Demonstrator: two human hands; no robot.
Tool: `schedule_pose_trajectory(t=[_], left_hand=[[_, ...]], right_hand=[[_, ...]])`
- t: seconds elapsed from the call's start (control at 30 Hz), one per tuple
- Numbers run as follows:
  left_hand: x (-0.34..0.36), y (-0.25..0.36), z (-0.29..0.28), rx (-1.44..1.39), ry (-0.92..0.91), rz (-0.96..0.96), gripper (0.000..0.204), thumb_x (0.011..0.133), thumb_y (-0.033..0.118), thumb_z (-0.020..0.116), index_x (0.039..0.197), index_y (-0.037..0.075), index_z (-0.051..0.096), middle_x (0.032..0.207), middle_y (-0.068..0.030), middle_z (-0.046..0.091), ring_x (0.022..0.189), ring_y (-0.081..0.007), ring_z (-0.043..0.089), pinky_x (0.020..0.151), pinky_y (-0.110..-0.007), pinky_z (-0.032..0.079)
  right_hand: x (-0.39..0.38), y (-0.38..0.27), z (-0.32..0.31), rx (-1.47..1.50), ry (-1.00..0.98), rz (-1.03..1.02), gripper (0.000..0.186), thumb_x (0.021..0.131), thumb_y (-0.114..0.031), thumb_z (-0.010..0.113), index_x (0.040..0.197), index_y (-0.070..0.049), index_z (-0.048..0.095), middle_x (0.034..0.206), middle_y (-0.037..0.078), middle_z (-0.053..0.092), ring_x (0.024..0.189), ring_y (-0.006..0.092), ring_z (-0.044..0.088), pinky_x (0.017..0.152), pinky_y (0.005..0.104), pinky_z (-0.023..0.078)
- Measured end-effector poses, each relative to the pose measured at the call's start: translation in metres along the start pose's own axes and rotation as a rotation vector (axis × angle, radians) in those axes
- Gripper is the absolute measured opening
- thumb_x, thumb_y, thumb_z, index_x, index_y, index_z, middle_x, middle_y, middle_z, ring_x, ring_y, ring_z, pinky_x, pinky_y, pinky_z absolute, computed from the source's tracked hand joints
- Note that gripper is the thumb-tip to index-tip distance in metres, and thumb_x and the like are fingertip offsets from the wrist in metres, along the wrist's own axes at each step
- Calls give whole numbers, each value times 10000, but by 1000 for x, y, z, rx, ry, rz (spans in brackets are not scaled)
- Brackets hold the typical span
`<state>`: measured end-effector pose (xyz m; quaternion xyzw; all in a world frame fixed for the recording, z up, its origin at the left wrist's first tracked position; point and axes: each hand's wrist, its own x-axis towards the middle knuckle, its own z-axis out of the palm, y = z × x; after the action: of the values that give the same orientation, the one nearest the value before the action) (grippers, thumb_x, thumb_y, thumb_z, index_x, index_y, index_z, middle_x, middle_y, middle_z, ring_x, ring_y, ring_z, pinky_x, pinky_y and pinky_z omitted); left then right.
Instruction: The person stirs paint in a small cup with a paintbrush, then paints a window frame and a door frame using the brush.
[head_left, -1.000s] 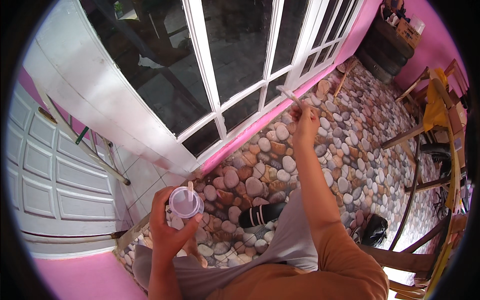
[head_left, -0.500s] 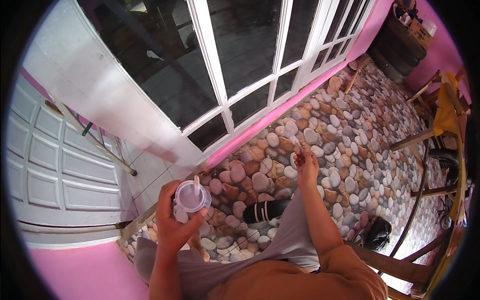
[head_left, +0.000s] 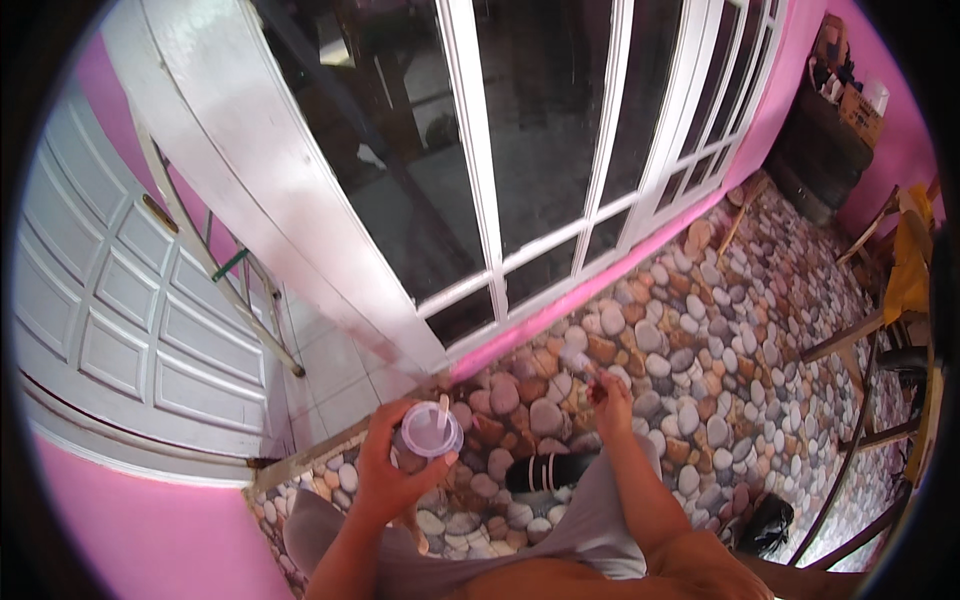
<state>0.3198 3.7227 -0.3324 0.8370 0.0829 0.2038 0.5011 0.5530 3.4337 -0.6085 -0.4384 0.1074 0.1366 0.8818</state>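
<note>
Left grip (head_left: 392, 472): clasping clear cup (head_left: 424, 432), stick (head_left: 443, 410) inside. Right grip (head_left: 612, 405): grasping blurred pale tool (head_left: 575, 358). White pillar (head_left: 262, 170): apparent smudges left, lower edge.

Left hand (head_left: 388, 475) grips clear plastic cup (head_left: 428, 434), thin stick (head_left: 444, 408) standing in it. Right hand (head_left: 610, 405) holds blurred pale tool (head_left: 575, 358) above pebble-patterned floor (head_left: 690, 440). White-framed window (head_left: 484, 150) stands beyond.

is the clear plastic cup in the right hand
No, the left hand holds the clear plastic cup, while the right hand is well apart from it.
</note>
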Motion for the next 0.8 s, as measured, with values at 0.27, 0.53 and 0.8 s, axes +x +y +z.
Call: schedule_pose_trajectory(t=[0.27,0.53,0.8], left_hand=[[8,-8,-4,-47,-18,31,637,755,85,890,1303,32,571,1225,-84,615,1140,-195,627,1024,-356,497],[45,-10,-19,-91,-80,118,650,743,63,891,1301,13,560,1231,-109,599,1140,-218,619,1017,-374,497],[85,49,-60,-118,-191,121,697,730,35,881,1332,4,531,1277,-127,569,1181,-240,600,1043,-392,485]], right_hand=[[-8,7,1,-52,-1,-3,193,1045,-180,634,1173,-45,683,935,98,732,769,204,688,700,318,545],[-60,-28,32,25,94,20,141,1015,-144,684,1104,-35,699,927,115,753,749,192,699,691,295,542],[-130,-112,102,-35,200,56,105,1033,-124,645,1088,-47,691,944,118,750,817,216,714,742,323,565]])
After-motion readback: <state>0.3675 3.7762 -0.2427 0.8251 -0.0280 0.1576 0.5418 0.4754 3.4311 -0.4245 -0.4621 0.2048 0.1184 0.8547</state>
